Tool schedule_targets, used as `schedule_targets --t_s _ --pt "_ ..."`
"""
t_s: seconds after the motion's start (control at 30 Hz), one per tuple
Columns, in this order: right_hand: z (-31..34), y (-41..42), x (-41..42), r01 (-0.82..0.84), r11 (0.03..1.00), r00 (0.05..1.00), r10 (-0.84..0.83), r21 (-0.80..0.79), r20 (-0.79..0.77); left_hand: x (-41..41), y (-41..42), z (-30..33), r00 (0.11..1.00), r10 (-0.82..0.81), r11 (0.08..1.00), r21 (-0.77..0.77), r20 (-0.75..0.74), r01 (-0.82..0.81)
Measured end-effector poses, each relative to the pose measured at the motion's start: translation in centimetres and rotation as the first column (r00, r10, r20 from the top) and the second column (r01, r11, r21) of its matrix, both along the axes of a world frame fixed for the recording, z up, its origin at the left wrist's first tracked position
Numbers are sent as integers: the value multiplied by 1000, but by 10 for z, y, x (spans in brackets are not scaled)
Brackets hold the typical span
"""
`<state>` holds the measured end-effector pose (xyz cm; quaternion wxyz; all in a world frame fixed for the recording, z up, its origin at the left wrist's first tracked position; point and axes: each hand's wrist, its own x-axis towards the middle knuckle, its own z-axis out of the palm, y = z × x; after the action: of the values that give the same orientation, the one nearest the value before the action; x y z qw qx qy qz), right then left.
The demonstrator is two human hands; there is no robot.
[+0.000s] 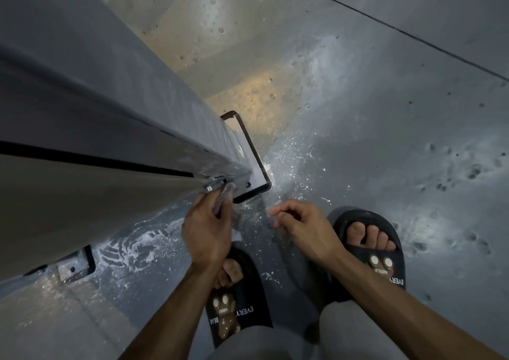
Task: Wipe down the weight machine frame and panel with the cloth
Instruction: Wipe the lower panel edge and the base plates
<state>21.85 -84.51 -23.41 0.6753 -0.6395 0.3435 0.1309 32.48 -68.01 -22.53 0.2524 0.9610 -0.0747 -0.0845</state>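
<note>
Frame (165, 128): grey metal upright of a weight machine, seen from above, running from the upper left down to its foot near the middle of the view. A dark slot runs along its near face.

Panel (82, 208): pale flat sheet below the slot, on the left of the frame's foot; a small bolt sits at its lower corner by the frame.

Base plate (260, 179): dark-edged plate under the frame's foot, flat on the floor; a second bracket (75, 267) lies lower left of the frame's foot, under the panel's edge.

Cloth (224, 197): small, greyish, bunched, pressed to the frame's foot just beside the bolt.

Left hand (208, 231): directly below the frame's foot, grip clenched around the cloth, fingertips up against the metal.

Right hand (305, 227): to the right of the frame's foot, apart from it, above the floor; grip released, fingers loosely curled, holding nothing.

Floor (371, 111): grey, speckled, with wet streaks and white flecks around the frame's foot and a warm patch of light beyond it.

Slides (371, 249): black, with printed lettering and a bear figure, on both feet, below and to the right of the frame's foot. Grey trouser legs at the bottom edge.
</note>
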Motion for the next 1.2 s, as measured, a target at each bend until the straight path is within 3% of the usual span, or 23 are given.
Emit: schedule_targets --t_s 0.1,0.23,0.43,0.63,0.7,0.9,1.0,1.07,1.13,1.2 --pt "1 4 3 -48 999 999 48 -10 4 7 2 -9 1000 5 996 89 -21 -3" --pt "1 3 1 -50 999 999 50 -14 3 -3 -17 -16 986 -158 983 91 -45 162" --pt "0 3 3 -29 999 999 29 -30 13 0 -49 -15 932 -343 937 -109 -117 331" --pt "1 -3 2 5 1000 1000 -5 4 -17 0 -8 -18 994 -101 995 1 -52 101" --pt "1 -1 4 7 1000 1000 -6 9 -12 -1 -20 -19 982 -185 983 5 -45 185" --pt "3 0 12 -3 1000 999 4 -24 46 -5 -61 -13 916 -373 921 -180 -144 347" --pt "2 -4 7 35 999 999 -35 -5 12 0 -43 -13 956 -286 949 -158 -63 274" --pt "1 -5 4 44 999 999 -44 4 -9 4 -29 -18 973 -231 972 -39 -18 230" --pt "0 -3 4 40 999 999 -40 -1 -5 2 -29 -20 959 -284 959 -9 -25 284" --pt "2 -1 7 22 1000 1000 -22 5 5 1 -42 -18 933 -352 935 -83 -81 345"
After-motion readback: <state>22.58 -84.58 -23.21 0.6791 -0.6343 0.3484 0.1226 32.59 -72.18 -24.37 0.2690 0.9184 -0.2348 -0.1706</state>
